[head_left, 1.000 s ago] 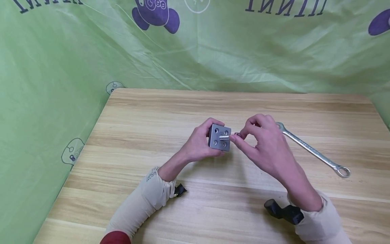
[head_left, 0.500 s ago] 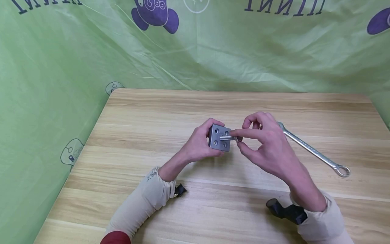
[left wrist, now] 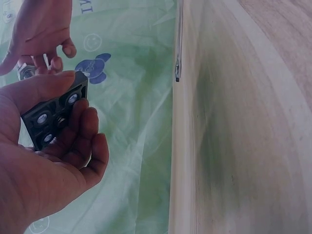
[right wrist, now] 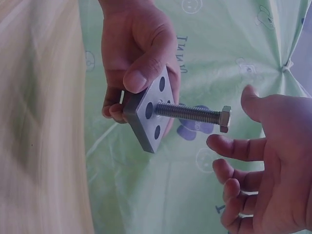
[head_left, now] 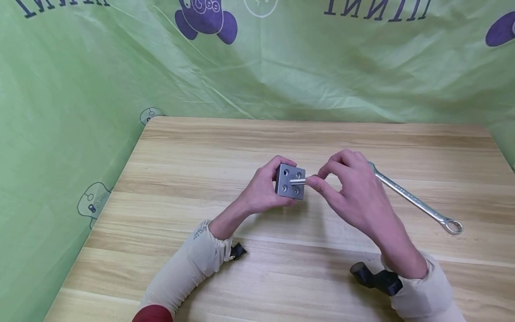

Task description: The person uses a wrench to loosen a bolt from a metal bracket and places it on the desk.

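My left hand (head_left: pixel 261 190) grips a small grey metal plate (right wrist: pixel 141 127) by its edges, above the table. The plate has several holes, and its face is turned to the right. A hex bolt (right wrist: pixel 190 113) stands out of the plate's middle, its thread partly showing and its head facing my right hand (head_left: pixel 358 197). In the right wrist view, the thumb and forefinger of that hand lie either side of the bolt head, with a gap visible around it. From the head view, the thumb hides the bolt head.
A long combination wrench (head_left: pixel 414 202) lies on the wooden table (head_left: pixel 281 273), to the right of and partly behind my right hand. Green cloth (head_left: pixel 281 76) hangs behind and along the left side. A black device (head_left: pixel 376 279) sits at the right sleeve's cuff.
My right hand's fingers have shifted around the bolt head, the forefinger stretching forward and then drawing back. The left hand and plate have stayed in place.
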Available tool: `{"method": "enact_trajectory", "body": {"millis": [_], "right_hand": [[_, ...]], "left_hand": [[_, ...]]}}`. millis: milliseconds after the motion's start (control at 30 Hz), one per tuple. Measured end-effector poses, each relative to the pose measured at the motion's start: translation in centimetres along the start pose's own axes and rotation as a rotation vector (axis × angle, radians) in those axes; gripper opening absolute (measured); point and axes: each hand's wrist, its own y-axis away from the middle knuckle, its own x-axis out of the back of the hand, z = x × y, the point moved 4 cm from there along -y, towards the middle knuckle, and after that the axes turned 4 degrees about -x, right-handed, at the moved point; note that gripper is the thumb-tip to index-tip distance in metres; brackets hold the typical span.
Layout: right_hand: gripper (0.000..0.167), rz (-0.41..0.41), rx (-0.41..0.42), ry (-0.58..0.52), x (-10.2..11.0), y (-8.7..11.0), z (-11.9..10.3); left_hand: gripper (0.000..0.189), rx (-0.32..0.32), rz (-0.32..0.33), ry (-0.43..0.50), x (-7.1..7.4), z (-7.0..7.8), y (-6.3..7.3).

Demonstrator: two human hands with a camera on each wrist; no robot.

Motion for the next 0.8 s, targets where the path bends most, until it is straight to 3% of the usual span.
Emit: {"method": "enact_trajectory", "body": {"millis": [133,500,800], "right_hand": [[0.021,-0.016,-0.019,0.043,-0.32,0.04,-0.08],[0.016,0.029,0.089,0.008,-0.34,0.01,-0.16],[0.014,0.005,0.140,-0.013,-0.17,-0.12,-0.17]], "left_hand": [[0.071,-0.006,0.001,-0.011,0.00,0.04,-0.01],[0.070,-0.019,-0.007,-0.008,0.02,0.19,-0.09],[0.070,-0.015,-0.005,-0.002,0.01,0.15,-0.12]]}}
